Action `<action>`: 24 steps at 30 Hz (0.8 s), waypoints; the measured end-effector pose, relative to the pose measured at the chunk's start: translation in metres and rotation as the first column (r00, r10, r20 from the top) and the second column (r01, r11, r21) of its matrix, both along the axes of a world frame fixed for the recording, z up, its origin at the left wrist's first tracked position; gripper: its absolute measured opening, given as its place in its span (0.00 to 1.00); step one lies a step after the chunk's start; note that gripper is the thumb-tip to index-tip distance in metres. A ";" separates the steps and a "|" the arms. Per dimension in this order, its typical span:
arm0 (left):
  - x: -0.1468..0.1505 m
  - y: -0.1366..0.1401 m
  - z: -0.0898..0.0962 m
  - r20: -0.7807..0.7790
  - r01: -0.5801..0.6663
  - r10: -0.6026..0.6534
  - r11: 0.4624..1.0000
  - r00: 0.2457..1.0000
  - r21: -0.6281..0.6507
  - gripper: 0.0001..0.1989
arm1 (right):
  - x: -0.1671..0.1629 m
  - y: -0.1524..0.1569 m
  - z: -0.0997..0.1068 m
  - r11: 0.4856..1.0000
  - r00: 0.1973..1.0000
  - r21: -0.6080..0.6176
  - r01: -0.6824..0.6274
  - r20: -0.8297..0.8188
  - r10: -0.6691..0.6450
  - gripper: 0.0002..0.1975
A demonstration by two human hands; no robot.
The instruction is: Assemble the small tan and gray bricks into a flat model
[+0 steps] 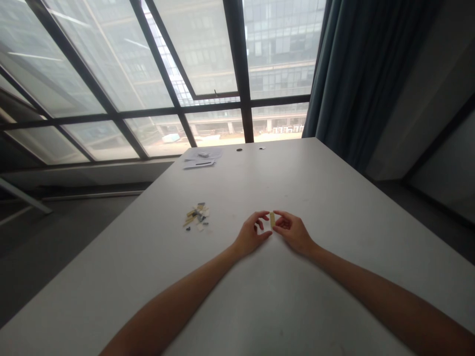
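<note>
A small, flat, tan strip-like piece (272,220) stands upright in view over the middle of the table, its exact kind too small to make out. My right hand (294,232) grips it by its two ends, index finger at the top and thumb at the bottom. Close on its left is my left hand (253,233), with thumb and index finger curved apart around a gap. Those fingertips come very near the piece; whether they touch it I cannot tell. Left of the hands lies a loose pile of small tan, white and dark grey pieces (198,216).
The white table (297,178) reaches toward large framed windows (208,49). Papers (200,159) with a small pale object lie at its far left corner. Two small round fittings, one dark (239,150), sit near the far edge. A blue curtain (356,84) hangs at the right.
</note>
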State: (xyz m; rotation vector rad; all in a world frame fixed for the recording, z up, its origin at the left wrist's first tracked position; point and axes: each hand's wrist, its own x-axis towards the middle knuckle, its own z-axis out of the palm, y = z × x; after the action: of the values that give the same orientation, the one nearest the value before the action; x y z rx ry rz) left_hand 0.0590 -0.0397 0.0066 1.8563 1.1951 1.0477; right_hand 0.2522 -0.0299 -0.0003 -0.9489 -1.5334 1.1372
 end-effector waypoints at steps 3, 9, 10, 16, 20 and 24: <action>0.000 0.000 -0.002 -0.013 -0.007 0.007 0.999 1.000 0.041 0.29 | 0.000 -0.001 0.000 1.000 1.000 0.001 -0.011 0.005 0.011 0.31; -0.001 0.001 -0.002 -0.017 -0.013 0.014 0.995 1.000 0.099 0.26 | 0.000 -0.001 -0.002 0.997 0.997 -0.007 -0.075 -0.007 0.075 0.30; -0.001 0.000 -0.002 -0.011 -0.015 0.016 0.995 1.000 0.099 0.26 | 0.001 -0.001 -0.002 0.997 0.997 -0.006 -0.079 -0.002 0.079 0.29; -0.004 0.003 -0.003 0.032 -0.055 0.051 0.992 0.998 0.113 0.20 | 0.003 0.001 -0.005 0.999 0.998 0.044 -0.018 0.064 0.015 0.17; -0.007 0.008 -0.006 0.074 -0.139 0.134 0.988 0.988 0.067 0.10 | 0.005 0.002 -0.006 0.997 0.996 0.073 0.027 0.088 -0.034 0.14; -0.008 0.009 -0.007 0.114 -0.153 0.150 0.988 0.982 0.024 0.13 | 0.005 0.002 -0.005 0.997 0.994 0.082 0.001 0.110 -0.010 0.13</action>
State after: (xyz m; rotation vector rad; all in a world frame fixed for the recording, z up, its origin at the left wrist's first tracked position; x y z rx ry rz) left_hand 0.0513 -0.0304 0.0001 1.7273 1.2749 1.2448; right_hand 0.2577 -0.0283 -0.0048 -0.9735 -1.6528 1.0247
